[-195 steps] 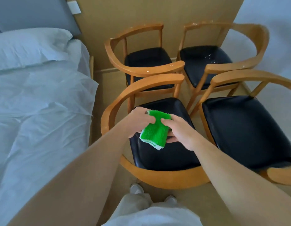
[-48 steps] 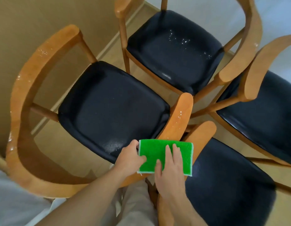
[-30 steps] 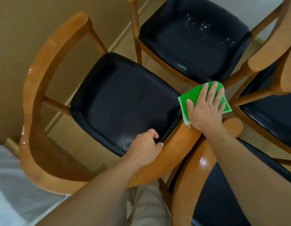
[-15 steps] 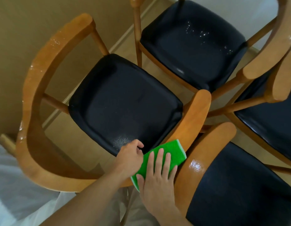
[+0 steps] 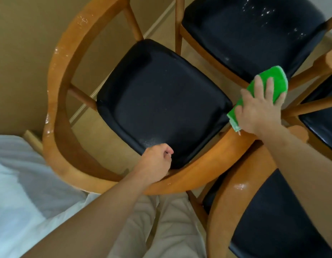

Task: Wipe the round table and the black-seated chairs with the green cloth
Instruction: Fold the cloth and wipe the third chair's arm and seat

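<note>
- White bedding (image 5: 18, 183) fills the near left corner, cut off by the frame edge.
- The left hand (image 5: 155, 162) curls round the near rail of the middle chair (image 5: 161, 101); its fingertips are hidden underneath.
- The right hand (image 5: 260, 107) presses flat, fingers spread, on the green cloth (image 5: 273, 84) at the armrest's far right end, covering most of it.
- Three further chairs are only partly in view.
</note>
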Demonstrator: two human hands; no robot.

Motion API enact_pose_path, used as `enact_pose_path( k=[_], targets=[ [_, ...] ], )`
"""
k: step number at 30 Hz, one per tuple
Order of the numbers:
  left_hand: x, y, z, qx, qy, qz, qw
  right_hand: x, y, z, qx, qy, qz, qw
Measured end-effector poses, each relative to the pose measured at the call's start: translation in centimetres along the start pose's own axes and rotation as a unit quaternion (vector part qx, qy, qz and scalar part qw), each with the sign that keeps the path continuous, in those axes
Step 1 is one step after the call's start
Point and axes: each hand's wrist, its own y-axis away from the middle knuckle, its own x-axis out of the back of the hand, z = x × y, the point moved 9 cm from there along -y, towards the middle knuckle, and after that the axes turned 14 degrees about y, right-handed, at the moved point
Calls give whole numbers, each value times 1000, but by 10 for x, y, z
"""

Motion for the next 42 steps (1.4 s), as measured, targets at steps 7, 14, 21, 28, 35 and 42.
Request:
enact_pose_path(
  k=[7,14,21,28,35,42],
  targets=[
    [21,20,-33,22,-40,-8,999,-7,53,-41,46,1,-17,999],
    [8,36,-38,-7,-100,-31,994,-20,177,-151,74,-12,-34,997],
    [33,48,-50,-53,-192,-24,980,-12,223,-247,152,-7,-36,988],
    [47,56,-52,-110,-165,6,980,-2,127,-140,135,70,53,987],
    [47,66,-53,-120,-145,-21,982,-18,158,-152,80,8,36,996],
    [82,85,-53,-140,-148,-10,979,-5,234,-292,130,-51,-16,990]
  ],
)
